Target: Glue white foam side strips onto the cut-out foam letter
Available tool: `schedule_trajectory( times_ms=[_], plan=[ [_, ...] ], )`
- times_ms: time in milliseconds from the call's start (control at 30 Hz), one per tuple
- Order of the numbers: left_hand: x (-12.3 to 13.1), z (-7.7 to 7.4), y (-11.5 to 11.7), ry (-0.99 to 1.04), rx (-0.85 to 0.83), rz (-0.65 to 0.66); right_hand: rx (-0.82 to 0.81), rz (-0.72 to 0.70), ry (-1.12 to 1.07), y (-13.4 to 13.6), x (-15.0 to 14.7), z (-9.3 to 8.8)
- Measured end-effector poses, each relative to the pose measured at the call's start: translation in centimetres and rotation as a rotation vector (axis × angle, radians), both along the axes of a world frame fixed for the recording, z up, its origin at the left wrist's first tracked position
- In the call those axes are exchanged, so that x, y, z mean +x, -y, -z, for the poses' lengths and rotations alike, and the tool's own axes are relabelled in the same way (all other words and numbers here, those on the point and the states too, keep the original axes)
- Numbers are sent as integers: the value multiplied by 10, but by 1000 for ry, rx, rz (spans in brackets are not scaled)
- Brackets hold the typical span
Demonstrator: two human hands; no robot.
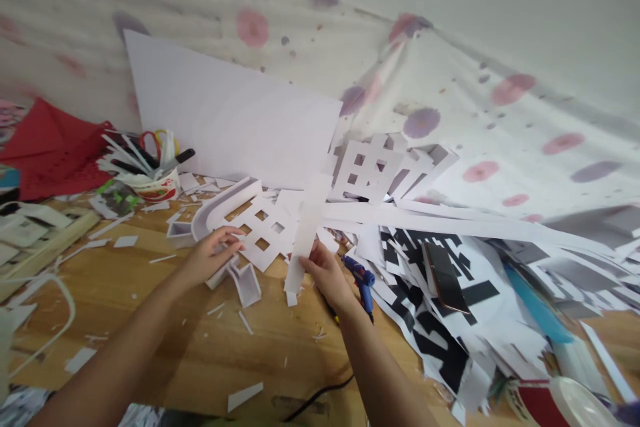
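Note:
My right hand [324, 272] pinches a long white strip [309, 220] between thumb and fingers, and the strip stands up from the table at a slant. My left hand [216, 255] hovers with fingers apart and nothing in it. Close to it lie a curved white channel-shaped piece [220, 205] and a small white bent piece [246, 285]. Between the hands rests a flat white panel with square holes [267, 230]. A blue glue gun [361, 278] lies just right of my right hand.
A tub [163, 188] of scissors and tools stands back left. A large white sheet [230, 113] leans against the curtain. At right, a phone [445, 277] lies on black-and-white printed paper [487, 260]. Paper scraps and a black cable [320, 397] are on the wooden table [195, 360].

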State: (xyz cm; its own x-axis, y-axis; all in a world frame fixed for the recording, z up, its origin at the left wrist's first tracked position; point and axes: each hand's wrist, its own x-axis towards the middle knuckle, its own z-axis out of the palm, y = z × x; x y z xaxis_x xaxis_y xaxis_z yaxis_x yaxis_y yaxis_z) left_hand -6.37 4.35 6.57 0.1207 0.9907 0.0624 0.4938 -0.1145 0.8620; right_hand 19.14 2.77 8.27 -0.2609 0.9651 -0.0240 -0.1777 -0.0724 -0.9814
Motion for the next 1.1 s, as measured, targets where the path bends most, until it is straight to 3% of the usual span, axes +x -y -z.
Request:
schedule_trajectory(
  times_ms=[167,233,467,600,733,867,1000,1100],
  plan=[
    [-32,-4,13,-314,9,234,46,79,37,-3,-4,15],
    [-35,0,17,-419,39,269,71,127,2,-5,-7,16],
    [-17,23,18,-505,86,134,142,212,-74,-15,-14,24],
    [-1,18,18,-521,18,88,145,179,-33,-15,-13,21],
    [22,7,24,-510,-34,43,145,204,-17,-15,-11,12],
    [44,9,29,-467,-84,-3,140,262,-5,-21,-10,13],
    [54,16,30,-216,-88,34,85,271,64,-27,-17,16],
    [46,16,30,-32,-94,96,109,308,44,-28,-24,15]
  ],
)
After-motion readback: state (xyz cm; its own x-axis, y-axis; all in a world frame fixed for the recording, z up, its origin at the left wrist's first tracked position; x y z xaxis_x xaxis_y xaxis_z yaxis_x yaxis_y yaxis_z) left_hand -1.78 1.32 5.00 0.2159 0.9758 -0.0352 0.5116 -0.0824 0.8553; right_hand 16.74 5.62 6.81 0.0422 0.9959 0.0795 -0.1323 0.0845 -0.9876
